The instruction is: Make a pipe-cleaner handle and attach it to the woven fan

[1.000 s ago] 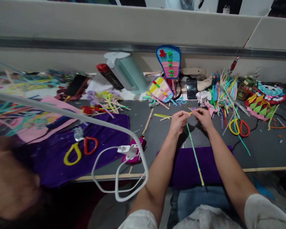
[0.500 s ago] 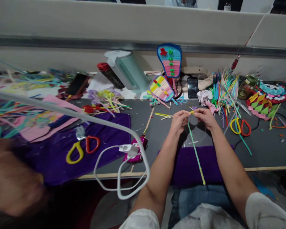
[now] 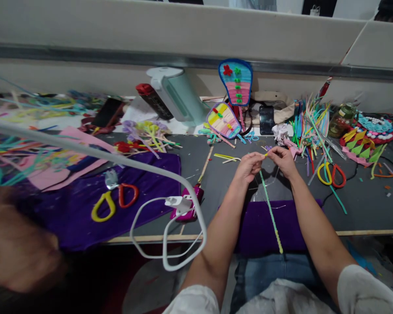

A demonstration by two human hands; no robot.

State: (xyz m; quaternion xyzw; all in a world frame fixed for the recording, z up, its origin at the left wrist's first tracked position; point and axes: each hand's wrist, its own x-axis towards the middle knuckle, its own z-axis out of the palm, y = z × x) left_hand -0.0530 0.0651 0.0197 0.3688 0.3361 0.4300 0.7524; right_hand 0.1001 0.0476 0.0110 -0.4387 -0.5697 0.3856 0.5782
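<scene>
Both hands meet over the dark table, fingertips pinched together. Between them shows a small yellow piece of a pipe cleaner [image 3: 266, 155]. My left hand [image 3: 250, 165] is closed, and from beneath it a long green-and-yellow pipe cleaner stem [image 3: 271, 209] slants down toward my lap. My right hand [image 3: 283, 160] pinches the yellow piece from the other side. Thin clear strands show near the stem, above a folded purple cloth [image 3: 271, 231]. Just left of my left hand lie yellow and pale pipe cleaners [image 3: 227, 157].
Yellow-and-red scissors [image 3: 331, 175] lie at right, another pair [image 3: 111, 200] on purple cloth at left. A white cable [image 3: 183, 179] crosses the foreground. Behind stand a kettle [image 3: 178, 96], fan-shaped crafts [image 3: 236, 83] and bundled pipe cleaners [image 3: 311, 124]. Another person's blurred arm [image 3: 19, 244] is at left.
Both hands stay pinched together at nearly the same spot, with small finger shifts. Thin clear strands now show more plainly beside the stem. The whole view has shifted slightly.
</scene>
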